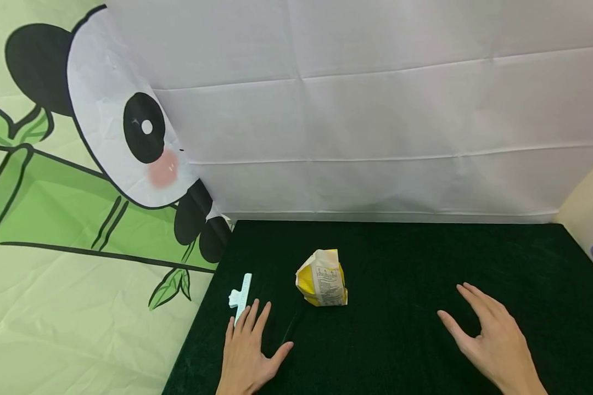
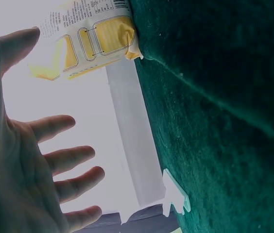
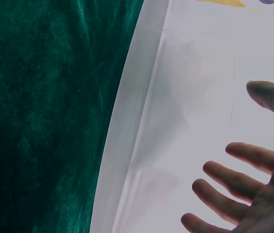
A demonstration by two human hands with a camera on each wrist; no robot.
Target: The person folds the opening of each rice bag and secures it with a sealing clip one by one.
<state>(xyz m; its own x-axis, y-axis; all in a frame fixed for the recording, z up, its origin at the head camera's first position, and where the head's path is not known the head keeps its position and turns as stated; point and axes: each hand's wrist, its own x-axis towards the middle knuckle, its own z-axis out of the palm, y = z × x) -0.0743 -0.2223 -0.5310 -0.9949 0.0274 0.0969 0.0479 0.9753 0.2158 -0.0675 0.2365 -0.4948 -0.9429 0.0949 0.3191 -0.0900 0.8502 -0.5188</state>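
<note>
Clip (image 1: 244, 296) & pkt. (image 1: 322, 280), neither held

Clip, pale blue: L side of counter (image 1: 395, 263), long axis near-to-far. L hand (image 1: 249, 351): fingers spread wide, nil held. Pkt., yellow/white: ahead & R of L hand, nearer it than R hand (image 1: 496, 343). R hand: wide, nil held, well apart. Head view overlaps clip w/ L fingers; L-wrist view shows gap.

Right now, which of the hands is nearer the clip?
The left hand: it's close to the clip, while the right hand is on the other side of the bag.
</note>
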